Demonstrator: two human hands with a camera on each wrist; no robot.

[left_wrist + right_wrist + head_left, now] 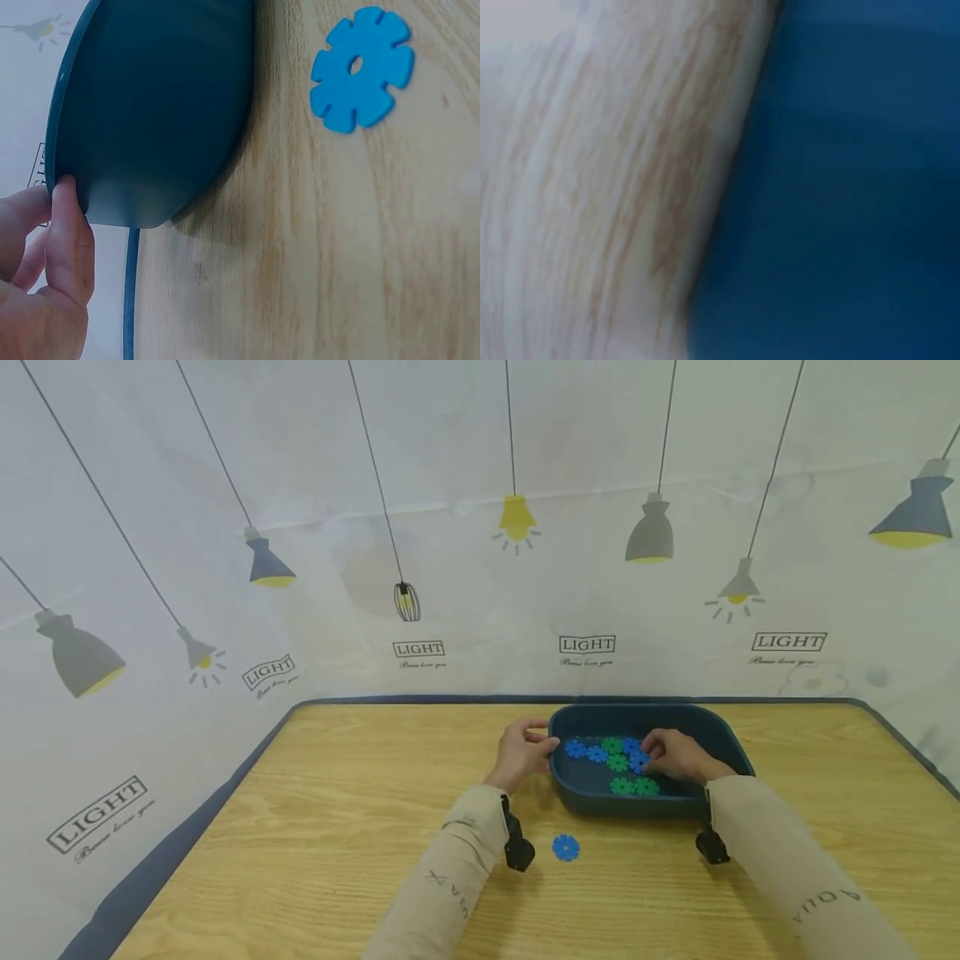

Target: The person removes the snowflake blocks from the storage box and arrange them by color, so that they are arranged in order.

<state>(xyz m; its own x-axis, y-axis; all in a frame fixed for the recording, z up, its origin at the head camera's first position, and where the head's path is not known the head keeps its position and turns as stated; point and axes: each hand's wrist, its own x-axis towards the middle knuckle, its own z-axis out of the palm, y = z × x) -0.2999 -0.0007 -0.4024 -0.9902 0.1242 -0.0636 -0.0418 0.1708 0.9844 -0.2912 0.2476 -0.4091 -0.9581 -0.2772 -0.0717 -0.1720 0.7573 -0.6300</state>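
A dark teal plastic basin (637, 807) stands toward the back right of the table. My left hand (519, 752) grips its left rim; in the left wrist view the left hand (56, 277) has thumb and fingers on either side of the basin wall (157, 112). Inside the basin, my right hand (681, 755) pinches at a blue notched snowflake disc (639, 763) with curled fingers. Several blue and green snowflake discs (617, 763) lie joined on the basin floor, and a joined green pair (634, 787) lies nearer the front. The right wrist view is blurred, without the hand.
One loose blue snowflake disc (566, 847) lies flat on the wooden table (337, 827) in front of the basin. Behind the table hangs a pale sheet (465, 543) printed with lamps. Black wrist cameras are strapped over both sleeves.
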